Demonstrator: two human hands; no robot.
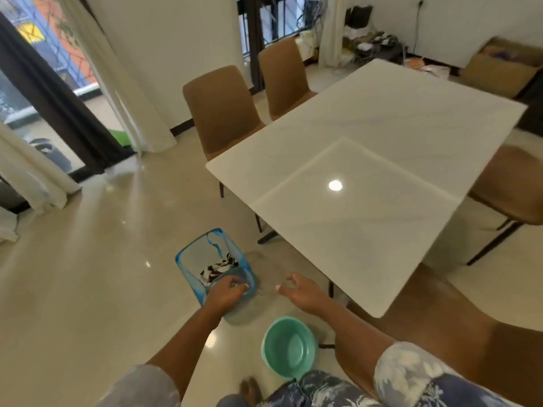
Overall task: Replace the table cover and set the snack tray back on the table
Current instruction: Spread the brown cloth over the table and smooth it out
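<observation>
1. Blue translucent plastic forms a basket [188, 254] that stands on the glossy cream floor [88, 274], just beside the near-left corner of the table [382, 127].
2. Inside the basket lies a black-and-white patterned item [217, 267]. It may be a folded cloth, but it is too blurred to be sure.
3. Left hand [227, 292]: it reaches down to the basket's near rim, and its fingers curl over the rim and grip it.
4. Right hand [302, 293]: it hovers apart from the left hand, between the basket and the table edge. Its fingers are loosely spread and hold nothing.
5. A mint-green basin [289, 346] sits on the floor below the right forearm, near the person's feet.
6. The table shows a white, shiny top that reflects one round lamp spot.
7. Two tan chairs [223, 110] [283, 74] stand at the table's far-left side, another chair [511, 189] at its right, and a fourth [440, 333] at the near end.
8. A cardboard box [499, 69] stands by the far wall. Its faces are too small and soft to read any label.
</observation>
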